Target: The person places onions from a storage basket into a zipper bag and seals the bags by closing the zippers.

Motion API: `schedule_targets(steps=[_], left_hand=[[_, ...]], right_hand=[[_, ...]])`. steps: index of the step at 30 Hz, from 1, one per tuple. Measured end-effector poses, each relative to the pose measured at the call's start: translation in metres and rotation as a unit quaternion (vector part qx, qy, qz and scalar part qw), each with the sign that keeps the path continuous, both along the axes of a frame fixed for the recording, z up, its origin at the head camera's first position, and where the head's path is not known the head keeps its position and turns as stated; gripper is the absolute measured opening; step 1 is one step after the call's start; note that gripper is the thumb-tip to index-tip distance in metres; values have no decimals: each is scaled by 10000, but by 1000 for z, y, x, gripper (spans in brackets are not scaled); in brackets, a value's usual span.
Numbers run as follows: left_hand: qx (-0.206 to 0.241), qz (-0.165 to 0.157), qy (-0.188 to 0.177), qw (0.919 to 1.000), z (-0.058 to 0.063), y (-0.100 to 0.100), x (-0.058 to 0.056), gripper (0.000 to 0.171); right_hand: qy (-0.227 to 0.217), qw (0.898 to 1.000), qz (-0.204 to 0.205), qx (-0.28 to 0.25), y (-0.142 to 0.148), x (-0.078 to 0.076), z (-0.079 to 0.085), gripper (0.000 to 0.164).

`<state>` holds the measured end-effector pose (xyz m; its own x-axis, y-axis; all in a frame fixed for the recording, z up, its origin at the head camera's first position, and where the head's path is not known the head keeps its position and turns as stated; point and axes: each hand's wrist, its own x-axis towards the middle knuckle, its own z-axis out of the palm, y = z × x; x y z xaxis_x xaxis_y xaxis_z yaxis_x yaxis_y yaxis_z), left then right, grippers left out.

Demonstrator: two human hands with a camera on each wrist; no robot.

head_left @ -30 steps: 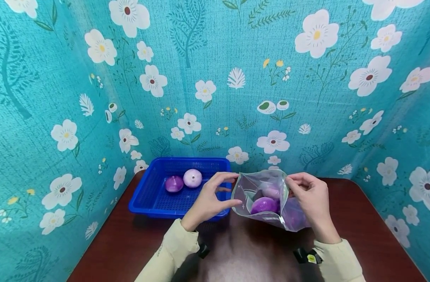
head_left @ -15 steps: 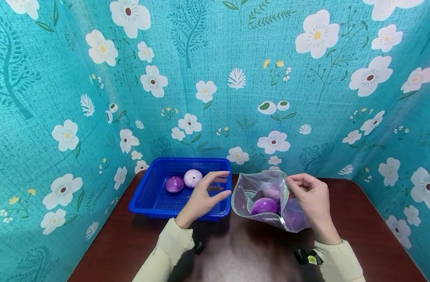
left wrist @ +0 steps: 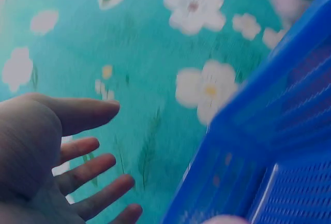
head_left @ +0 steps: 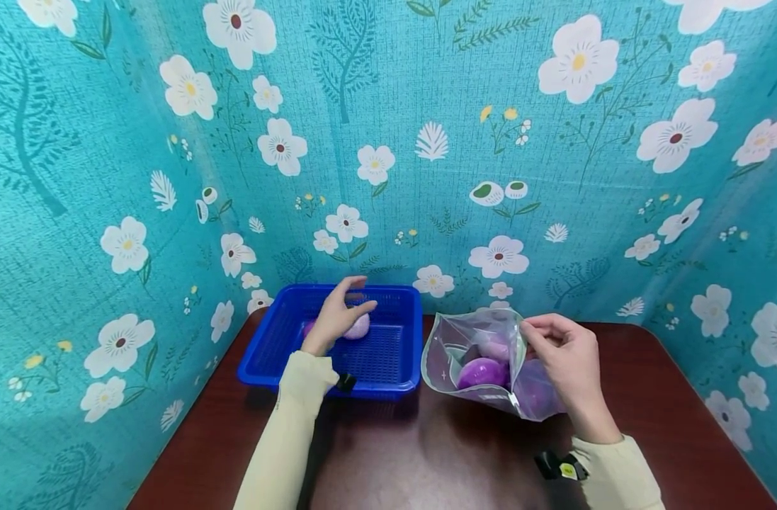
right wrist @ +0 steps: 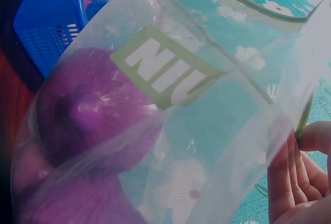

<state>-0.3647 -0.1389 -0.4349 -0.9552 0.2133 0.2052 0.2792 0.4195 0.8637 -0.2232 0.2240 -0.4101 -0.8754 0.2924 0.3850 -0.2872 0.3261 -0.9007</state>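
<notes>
My left hand (head_left: 336, 317) hovers over the blue plastic basket (head_left: 388, 387), fingers extended and thumb apart, holding nothing. Below it lie a pale lilac onion (head_left: 360, 327) and a purple onion (head_left: 308, 328) that is mostly hidden by the hand. In the left wrist view the fingers (left wrist: 88, 172) are spread beside the basket wall. On the right, a clear zip bag (head_left: 440, 379) stands with its mouth wide apart. My right hand (head_left: 569, 358) pinches its right rim between thumb and fingers. Inside the bag are a purple onion (head_left: 484, 372) and a paler one (head_left: 494, 346).
A dark reddish-brown table (head_left: 413, 453) carries the basket and the bag, with the basket to the left. Teal floral cloth (head_left: 401, 177) hangs behind and along both sides. The right wrist view shows a green label (right wrist: 165, 69) on the bag.
My left hand has let go of the bag's left rim and moved left and away over the basket's onions. The right hand keeps its pinch on the bag, which stays in place.
</notes>
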Motion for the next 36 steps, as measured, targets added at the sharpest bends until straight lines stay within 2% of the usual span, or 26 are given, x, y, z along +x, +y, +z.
schedule_targets(steps=[3, 6, 9, 15, 20, 24, 30, 36], left_hand=[[-205, 425, -386, 9981, -4, -8, -14, 64], [-571, 735, -477, 9945, -11, -14, -27, 66], [-842, 877, -537, 9911, -19, -18, -35, 67], [-1095, 793, -793, 9876, -38, -22, -43, 69], [-1536, 825, -521, 9833, -47, -19, -49, 74], [-2013, 782, -480, 9752, -50, -18, -51, 77], [-2711, 498, -503, 9599, -50, -16, -45, 79], [-3014, 419, -622, 9506, -52, -14, -47, 74]], right_hand=[[-4, 10000, 11, 0, 1, 0, 1, 18], [-3, 10000, 11, -4, 2, 1, 1, 19], [0, 10000, 44, -21, 3, 1, 0, 19], [-22, 9999, 103, -31, 3, 1, -3, 19], [9, 10000, 62, 63, 3, 0, -2, 19], [-34, 9999, 42, 127, 3, -1, -1, 19], [-141, 9999, 4, 97, 3, 1, 0, 21], [-161, 9999, 9, 26, 3, 2, -1, 21]])
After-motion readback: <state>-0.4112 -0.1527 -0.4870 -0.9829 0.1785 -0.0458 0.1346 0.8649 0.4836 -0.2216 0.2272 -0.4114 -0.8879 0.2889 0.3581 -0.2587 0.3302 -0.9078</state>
